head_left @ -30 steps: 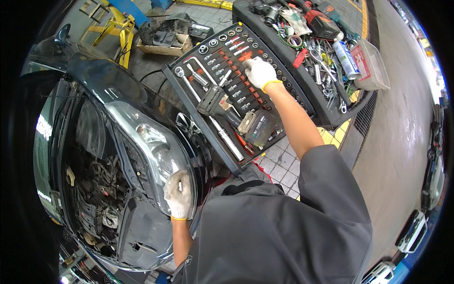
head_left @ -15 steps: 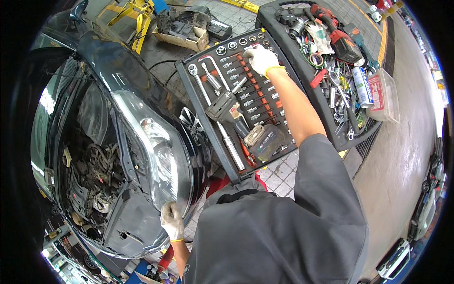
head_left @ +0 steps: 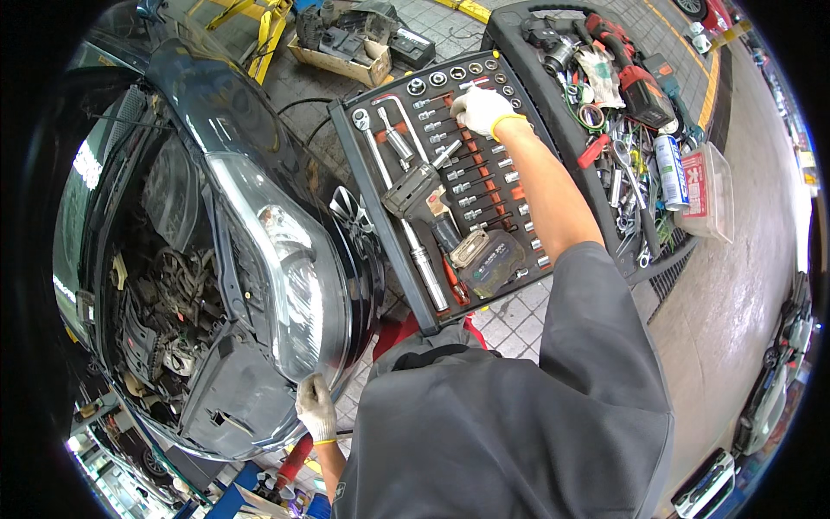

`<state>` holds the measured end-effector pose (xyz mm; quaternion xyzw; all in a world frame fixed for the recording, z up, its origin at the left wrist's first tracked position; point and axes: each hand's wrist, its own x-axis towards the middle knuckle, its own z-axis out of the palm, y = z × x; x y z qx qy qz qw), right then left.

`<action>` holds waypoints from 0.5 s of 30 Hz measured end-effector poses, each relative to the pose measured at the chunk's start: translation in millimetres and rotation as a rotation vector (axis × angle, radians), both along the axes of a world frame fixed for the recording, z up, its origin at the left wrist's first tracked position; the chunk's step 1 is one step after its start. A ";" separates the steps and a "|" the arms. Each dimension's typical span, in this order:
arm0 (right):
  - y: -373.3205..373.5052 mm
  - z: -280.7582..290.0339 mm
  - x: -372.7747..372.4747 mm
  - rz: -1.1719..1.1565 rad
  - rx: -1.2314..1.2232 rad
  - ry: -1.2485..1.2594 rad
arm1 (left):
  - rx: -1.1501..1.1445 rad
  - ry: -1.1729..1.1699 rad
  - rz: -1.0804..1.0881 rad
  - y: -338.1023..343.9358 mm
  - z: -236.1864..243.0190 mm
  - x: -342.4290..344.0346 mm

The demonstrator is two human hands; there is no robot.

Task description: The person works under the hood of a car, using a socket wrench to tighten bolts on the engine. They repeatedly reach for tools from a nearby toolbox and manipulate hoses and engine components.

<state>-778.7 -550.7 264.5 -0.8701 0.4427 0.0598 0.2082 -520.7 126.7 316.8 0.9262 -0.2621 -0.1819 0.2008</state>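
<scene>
Beside the car (head_left: pixel 226 108), the left hand (head_left: pixel 316 410) has moved down the headlight (head_left: pixel 285 259).

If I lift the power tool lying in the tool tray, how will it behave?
The power tool looks rigid and probably heavy, given its bulky body and chunky base. Lying on its side, it seems unlikely to roll.

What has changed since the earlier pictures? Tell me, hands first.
The left hand has drawn back toward the body, from over the headlight to its near end. The right hand has shifted toward the far edge of the tool tray, covering sockets that showed before; any grip is hidden. The view has swung too. The cordless tool and ratchet stay put.
</scene>
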 end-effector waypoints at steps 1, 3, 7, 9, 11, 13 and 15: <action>-0.3 -4.5 2.9 0.004 -0.020 -0.004 | 0.004 0.002 -0.001 -0.6 0.3 -0.7; -1.0 -11.3 4.1 0.004 -0.065 -0.009 | -0.009 -0.030 -0.039 -5.9 0.3 -2.0; -0.9 -20.4 10.6 -0.015 -0.176 -0.034 | -0.032 -0.038 -0.054 -10.1 3.6 -4.0; -6.5 -27.6 9.7 -0.041 -0.213 -0.120 | -0.046 -0.031 -0.064 -9.0 3.1 -3.2; -13.5 -31.3 11.9 -0.008 -0.214 -0.072 | -0.045 -0.031 -0.067 -7.2 2.9 -3.0; -15.5 -34.0 14.8 -0.033 -0.227 -0.078 | -0.029 -0.036 -0.062 -5.1 3.8 -4.0; -18.0 -35.4 18.2 -0.115 -0.259 -0.135 | -0.023 -0.015 -0.034 -5.9 5.8 -6.2</action>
